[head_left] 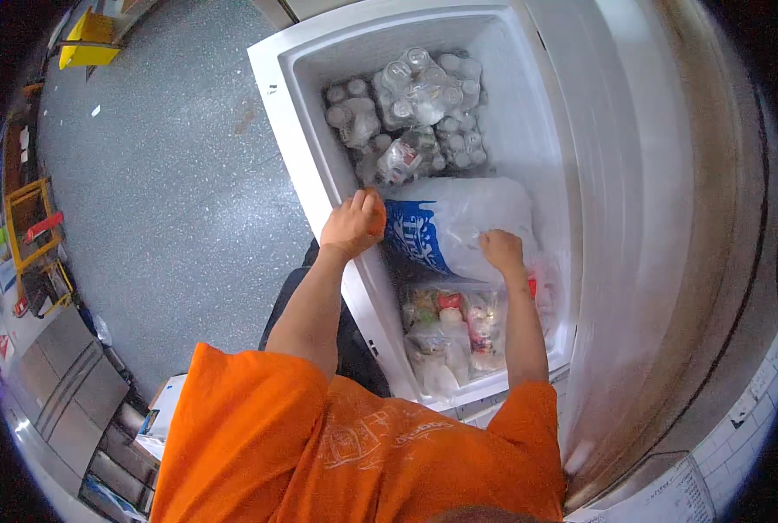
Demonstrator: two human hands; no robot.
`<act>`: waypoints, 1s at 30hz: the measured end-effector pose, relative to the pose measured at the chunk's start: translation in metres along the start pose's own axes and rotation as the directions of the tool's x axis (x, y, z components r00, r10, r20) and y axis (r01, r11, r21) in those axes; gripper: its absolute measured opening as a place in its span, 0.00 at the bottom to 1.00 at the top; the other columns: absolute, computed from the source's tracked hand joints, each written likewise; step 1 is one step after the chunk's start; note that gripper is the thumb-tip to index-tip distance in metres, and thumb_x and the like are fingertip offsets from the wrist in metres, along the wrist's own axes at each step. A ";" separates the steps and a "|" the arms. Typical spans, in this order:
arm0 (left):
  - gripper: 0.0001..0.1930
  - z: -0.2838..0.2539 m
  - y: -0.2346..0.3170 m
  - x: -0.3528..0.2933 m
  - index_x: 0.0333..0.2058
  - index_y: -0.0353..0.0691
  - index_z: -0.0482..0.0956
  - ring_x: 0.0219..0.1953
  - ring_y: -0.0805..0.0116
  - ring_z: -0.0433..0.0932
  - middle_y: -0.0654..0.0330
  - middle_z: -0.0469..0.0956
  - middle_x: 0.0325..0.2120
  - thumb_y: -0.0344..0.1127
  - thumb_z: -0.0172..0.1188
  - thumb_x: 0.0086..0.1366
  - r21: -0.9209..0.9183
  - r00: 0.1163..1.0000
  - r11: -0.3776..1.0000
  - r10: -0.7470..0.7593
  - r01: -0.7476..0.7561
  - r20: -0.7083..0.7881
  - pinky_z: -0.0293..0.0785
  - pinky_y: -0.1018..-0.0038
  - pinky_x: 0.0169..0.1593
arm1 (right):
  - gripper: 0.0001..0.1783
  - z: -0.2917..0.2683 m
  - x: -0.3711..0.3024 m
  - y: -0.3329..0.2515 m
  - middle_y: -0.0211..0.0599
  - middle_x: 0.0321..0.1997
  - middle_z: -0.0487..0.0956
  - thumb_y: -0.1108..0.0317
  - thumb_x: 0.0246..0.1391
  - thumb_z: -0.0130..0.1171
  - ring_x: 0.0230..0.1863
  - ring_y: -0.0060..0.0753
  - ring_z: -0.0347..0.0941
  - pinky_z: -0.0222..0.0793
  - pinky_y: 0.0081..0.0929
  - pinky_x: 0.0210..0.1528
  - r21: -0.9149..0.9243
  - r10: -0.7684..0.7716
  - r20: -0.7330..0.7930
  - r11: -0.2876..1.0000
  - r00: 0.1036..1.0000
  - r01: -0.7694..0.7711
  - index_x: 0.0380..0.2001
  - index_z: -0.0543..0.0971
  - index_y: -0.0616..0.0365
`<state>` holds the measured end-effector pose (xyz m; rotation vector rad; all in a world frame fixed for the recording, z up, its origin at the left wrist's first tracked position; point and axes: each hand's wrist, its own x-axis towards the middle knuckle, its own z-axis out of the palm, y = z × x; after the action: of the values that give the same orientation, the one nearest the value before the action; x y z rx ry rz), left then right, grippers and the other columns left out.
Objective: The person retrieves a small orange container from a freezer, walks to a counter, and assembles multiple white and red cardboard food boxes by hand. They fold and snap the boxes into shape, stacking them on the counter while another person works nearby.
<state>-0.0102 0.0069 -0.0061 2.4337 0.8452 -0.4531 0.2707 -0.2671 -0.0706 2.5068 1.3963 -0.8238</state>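
Observation:
A white chest freezer (297, 161) stands open in front of me. Inside it lies a big, frosty plastic ice bag (485, 205) with a blue printed panel. My right hand (501, 251) is closed at the bag's right side, its fingers curled against the plastic. My left hand (351, 225) is at the freezer's left rim, closed around a small orange thing (377, 215); its kind is mostly hidden by the fingers. Beyond the bag sit several shrink-wrapped packs of clear bottles (428, 91). Nearer to me are clear bags of mixed food (450, 327).
The freezer's raised lid (629, 218) rises along the right. Grey speckled floor (171, 174) spreads out to the left, with a yellow object (90, 39) at the far left. Shelving with a yellow frame (32, 222) and steel cabinets (75, 383) line the left edge.

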 end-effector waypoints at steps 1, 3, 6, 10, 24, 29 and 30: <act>0.36 0.000 -0.001 0.001 0.56 0.40 0.66 0.51 0.53 0.77 0.55 0.72 0.48 0.45 0.73 0.51 -0.010 1.000 1.000 0.007 -0.007 -0.014 0.78 0.58 0.51 | 0.19 0.002 0.000 0.003 0.52 0.31 0.84 0.53 0.60 0.53 0.34 0.56 0.82 0.74 0.53 0.40 -0.026 0.023 -0.008 0.999 1.000 -0.023 0.29 0.85 0.55; 0.35 0.000 -0.001 0.000 0.55 0.41 0.67 0.51 0.53 0.77 0.55 0.72 0.47 0.45 0.73 0.51 -0.034 0.999 0.999 0.012 -0.013 -0.041 0.78 0.58 0.51 | 0.20 -0.013 -0.005 0.003 0.50 0.34 0.84 0.52 0.62 0.51 0.39 0.55 0.82 0.72 0.57 0.45 -0.054 0.027 -0.008 0.998 1.000 -0.028 0.31 0.85 0.54; 0.35 0.001 -0.002 -0.001 0.54 0.41 0.66 0.49 0.48 0.78 0.53 0.71 0.48 0.47 0.73 0.51 -0.062 1.000 0.998 0.009 -0.010 -0.027 0.78 0.55 0.50 | 0.21 -0.020 -0.005 0.005 0.49 0.39 0.85 0.50 0.64 0.50 0.45 0.55 0.80 0.67 0.64 0.49 -0.094 0.057 0.053 0.994 0.997 -0.052 0.37 0.85 0.53; 0.35 0.006 -0.003 -0.001 0.54 0.41 0.67 0.48 0.48 0.79 0.53 0.71 0.48 0.47 0.73 0.52 -0.047 0.996 0.998 0.027 -0.031 -0.090 0.79 0.55 0.49 | 0.22 -0.003 0.005 0.012 0.49 0.46 0.83 0.49 0.65 0.49 0.53 0.54 0.76 0.63 0.69 0.53 -0.184 0.204 0.048 0.964 0.978 -0.192 0.42 0.84 0.53; 0.33 -0.002 -0.001 0.002 0.56 0.42 0.68 0.49 0.54 0.78 0.56 0.71 0.47 0.43 0.71 0.53 -0.027 0.999 0.999 0.029 -0.030 -0.021 0.79 0.59 0.49 | 0.24 -0.039 -0.013 0.032 0.42 0.45 0.83 0.43 0.56 0.59 0.54 0.51 0.74 0.56 0.66 0.57 0.135 0.213 -0.094 0.971 0.973 -0.199 0.39 0.84 0.54; 0.33 0.008 -0.005 0.011 0.55 0.42 0.68 0.50 0.53 0.78 0.56 0.71 0.47 0.44 0.71 0.53 -0.025 0.999 0.998 0.053 -0.052 0.004 0.79 0.58 0.51 | 0.25 -0.033 -0.043 0.065 0.45 0.35 0.82 0.44 0.61 0.58 0.41 0.51 0.77 0.65 0.53 0.47 0.269 0.330 -0.252 0.927 0.910 -0.262 0.30 0.81 0.57; 0.34 0.012 -0.008 0.010 0.55 0.42 0.68 0.50 0.53 0.78 0.56 0.71 0.48 0.45 0.72 0.53 -0.013 0.999 0.999 0.043 -0.043 0.009 0.79 0.58 0.51 | 0.25 -0.076 -0.046 0.037 0.47 0.33 0.82 0.44 0.61 0.57 0.38 0.53 0.77 0.67 0.50 0.44 0.323 0.375 -0.118 0.890 0.920 -0.321 0.30 0.81 0.58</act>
<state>-0.0094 0.0104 -0.0238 2.4314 0.7877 -0.4417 0.3118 -0.2925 0.0130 3.0046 0.8607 -0.8010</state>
